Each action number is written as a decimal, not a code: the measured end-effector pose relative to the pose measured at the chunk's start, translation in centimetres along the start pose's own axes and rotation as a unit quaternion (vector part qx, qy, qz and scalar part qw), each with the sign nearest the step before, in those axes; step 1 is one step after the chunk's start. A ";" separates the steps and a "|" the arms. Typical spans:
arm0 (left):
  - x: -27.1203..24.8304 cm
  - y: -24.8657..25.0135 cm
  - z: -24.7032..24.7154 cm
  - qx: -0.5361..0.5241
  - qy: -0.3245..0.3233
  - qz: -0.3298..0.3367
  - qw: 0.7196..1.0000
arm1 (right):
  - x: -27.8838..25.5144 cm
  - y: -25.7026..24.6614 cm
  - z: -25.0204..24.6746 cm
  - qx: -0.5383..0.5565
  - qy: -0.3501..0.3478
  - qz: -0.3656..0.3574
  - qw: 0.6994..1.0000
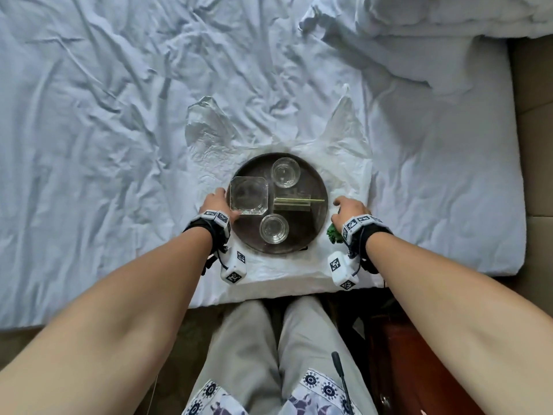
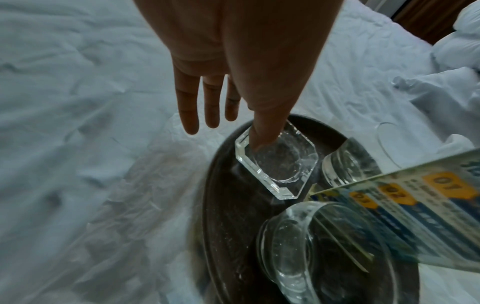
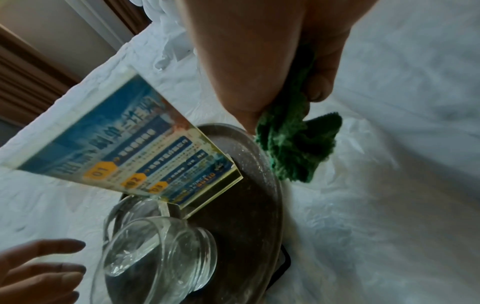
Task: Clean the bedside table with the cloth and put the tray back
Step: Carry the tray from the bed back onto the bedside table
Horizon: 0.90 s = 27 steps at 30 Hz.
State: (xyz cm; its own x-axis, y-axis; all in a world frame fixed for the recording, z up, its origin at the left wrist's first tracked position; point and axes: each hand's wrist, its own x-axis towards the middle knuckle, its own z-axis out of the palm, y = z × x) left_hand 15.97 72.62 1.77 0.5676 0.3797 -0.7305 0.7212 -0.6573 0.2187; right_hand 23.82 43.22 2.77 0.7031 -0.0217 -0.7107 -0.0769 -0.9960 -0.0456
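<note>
Head view shows your tray (image 1: 317, 187) lying on the bed (image 1: 89, 115), centre of the frame, on crinkled plastic (image 1: 206, 130). Your left hand (image 1: 214, 203) is at the tray's left edge, fingers straight and spread, thumb dipping into the glass dish (image 1: 248, 195). Your right hand (image 1: 348, 209) is at the right edge and bunches the green cloth (image 3: 291, 148) in curled fingers. Going by this, the tray is off the bedside surface, which is not clearly in view, so you cannot tell whether wiping is done; returning the tray remains. Count: one tray, two tumblers (image 1: 285, 172) (image 1: 274, 228), one dish, one upright card (image 3: 124, 144), one cloth.
</note>
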 end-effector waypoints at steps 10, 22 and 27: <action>2.8 -0.8 1.7 -0.039 -0.049 -0.022 0.998 | 4.2 -1.7 1.6 0.030 -0.040 0.015 0.999; 3.4 -1.1 2.5 0.000 -0.036 -0.025 0.999 | 5.7 -1.8 1.9 0.041 -0.060 0.036 0.997; 3.3 -1.1 1.6 -0.012 -0.033 -0.018 0.999 | 5.0 -1.7 1.4 0.070 -0.060 0.030 0.995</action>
State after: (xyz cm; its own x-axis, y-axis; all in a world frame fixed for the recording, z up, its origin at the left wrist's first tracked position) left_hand 16.43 73.56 -1.86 0.5140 0.3595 -0.7788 0.7505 -0.6282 0.2053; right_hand 26.46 44.88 -1.64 0.6049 -0.0615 -0.7939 -0.2196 -0.9712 -0.0921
